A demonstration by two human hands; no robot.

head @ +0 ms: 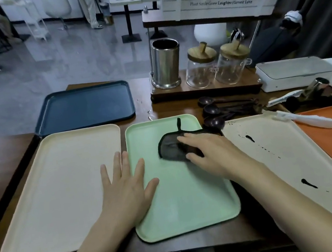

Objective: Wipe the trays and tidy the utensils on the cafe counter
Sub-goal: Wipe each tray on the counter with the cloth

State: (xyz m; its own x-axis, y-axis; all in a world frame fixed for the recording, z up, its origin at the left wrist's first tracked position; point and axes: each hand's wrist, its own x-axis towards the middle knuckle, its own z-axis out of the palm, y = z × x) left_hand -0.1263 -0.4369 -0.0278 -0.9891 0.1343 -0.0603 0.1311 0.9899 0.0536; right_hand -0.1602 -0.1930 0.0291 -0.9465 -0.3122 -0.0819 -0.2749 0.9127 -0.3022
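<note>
On the brown wooden tabletop [10, 153], the flat left hand [124, 186] steadied a mint-green plastic tray [184, 200] while the unclenched right hand [212, 153] pressed a dark mesh cloth [170, 147] against it

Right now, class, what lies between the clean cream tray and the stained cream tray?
The head view shows the green tray between them, the right hand pressing a dark cloth on it, the left hand flat on its left edge.

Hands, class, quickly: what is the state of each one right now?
Left hand: open, fingers spread flat across the green tray's left edge.
Right hand: open, fingers pressing the dark cloth onto the green tray.
</note>
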